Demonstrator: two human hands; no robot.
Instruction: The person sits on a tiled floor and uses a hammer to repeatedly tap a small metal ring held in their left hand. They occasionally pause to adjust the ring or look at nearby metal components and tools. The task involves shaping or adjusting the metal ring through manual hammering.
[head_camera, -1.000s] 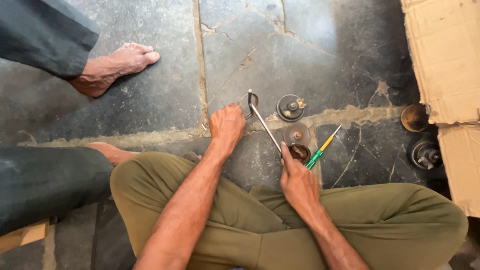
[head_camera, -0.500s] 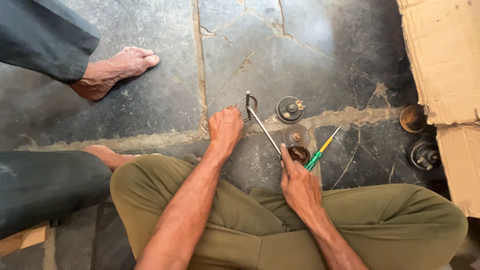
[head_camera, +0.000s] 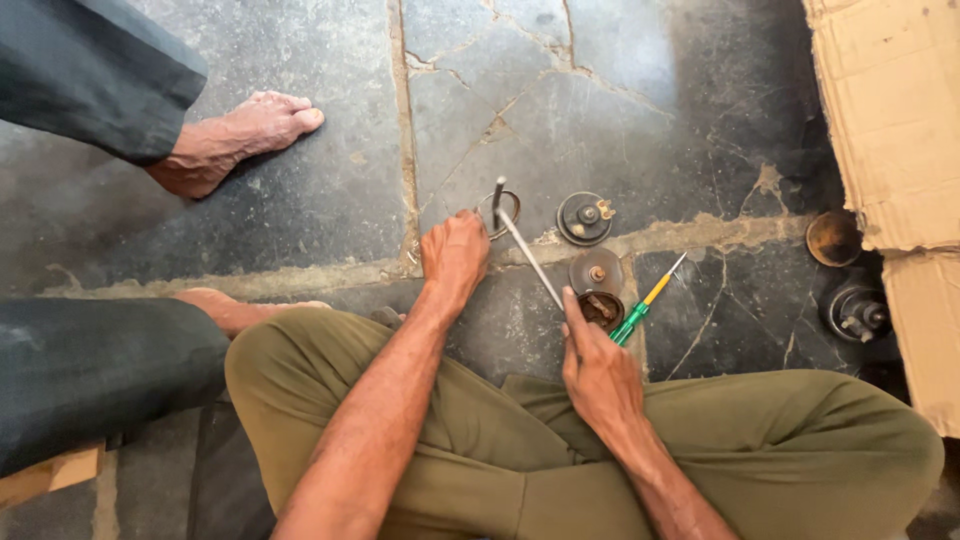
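under both hands lies the cracked dark stone floor, so the work has a hard base. the left hand presses closed on a metal ring, probably to keep it from turning. the right hand grasps the low end of a long metal rod that reaches up into this ring, like a lever. just beyond the right hand rest a round dark part and a green screwdriver.
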